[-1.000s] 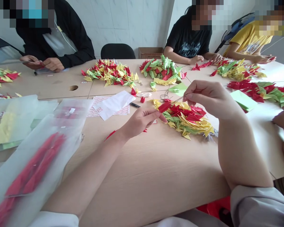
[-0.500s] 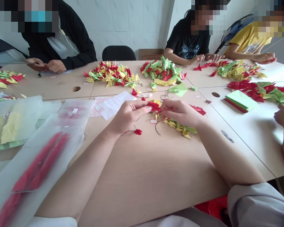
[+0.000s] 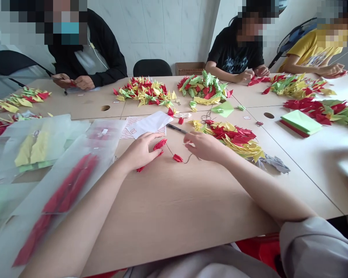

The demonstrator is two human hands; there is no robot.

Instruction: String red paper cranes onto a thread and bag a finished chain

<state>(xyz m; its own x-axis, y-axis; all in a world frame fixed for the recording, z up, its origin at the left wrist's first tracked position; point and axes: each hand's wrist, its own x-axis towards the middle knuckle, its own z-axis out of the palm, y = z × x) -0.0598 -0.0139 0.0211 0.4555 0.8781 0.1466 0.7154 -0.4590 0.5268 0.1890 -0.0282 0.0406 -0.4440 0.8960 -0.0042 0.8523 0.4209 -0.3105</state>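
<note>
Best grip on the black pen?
Probably mid-barrel, from above, finger and thumb across its long sides: the black pen is slim and lies flat with its middle bare, while one end is by the white paper, the other by the right hand.

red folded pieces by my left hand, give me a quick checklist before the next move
1. Left hand at the red pieces: ok
2. Red pieces all gathered together: not ok, one lies apart, between the hands
3. Thread free of knots: cannot tell, too thin
4. Right hand gripping something: cannot tell, fingers partly hidden
5. Pen well away from right hand: not ok, it's close beside
</note>
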